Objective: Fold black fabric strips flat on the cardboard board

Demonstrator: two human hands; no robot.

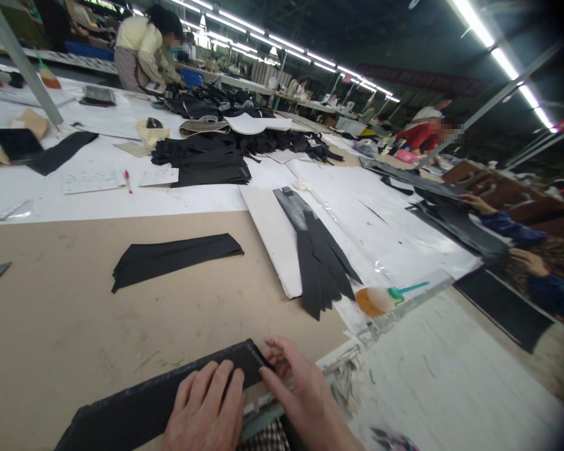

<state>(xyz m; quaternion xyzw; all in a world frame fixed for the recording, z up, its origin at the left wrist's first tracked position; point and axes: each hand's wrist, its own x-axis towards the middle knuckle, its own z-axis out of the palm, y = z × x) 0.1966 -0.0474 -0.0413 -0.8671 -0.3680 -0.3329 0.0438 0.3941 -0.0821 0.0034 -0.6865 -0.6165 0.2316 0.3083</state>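
Observation:
A long black piece of material with a folded-looking edge lies at the near table edge, running from lower left to its slanted right end. My left hand rests flat on it, fingers stretched out. At the right end, my right hand has its thumb on the corner and its fingers curled at the edge, pinching the material. Ahead of my hands lies a small stack of black strips. More black strips are fanned out partly over a pale board.
A bottle of amber liquid with a teal nozzle lies right of the fanned strips. Farther back are black piles, papers and a red pen. A co-worker's hands handle black sheets at right; another person bends over the far table.

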